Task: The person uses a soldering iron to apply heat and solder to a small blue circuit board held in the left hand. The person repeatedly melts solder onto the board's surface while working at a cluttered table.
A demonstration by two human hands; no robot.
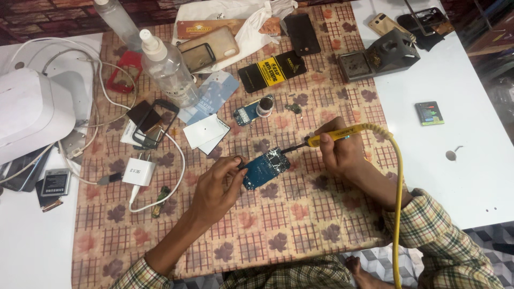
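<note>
My left hand (217,184) pinches the left edge of a small blue circuit board (266,167) and holds it just above the patterned tablecloth (278,225). My right hand (340,150) grips a yellow soldering iron (337,135) like a pen. Its dark tip touches the board's upper right corner, by a metal shield. The iron's yellow cable (398,203) loops down past my right wrist and checked sleeve.
A second blue board with a small bottle (256,109) lies behind. Clear bottles (168,67), phones, phone covers, a white charger (138,172) with cable and batteries lie at left and back. A black soldering stand (381,56) sits back right, a white device (29,112) far left.
</note>
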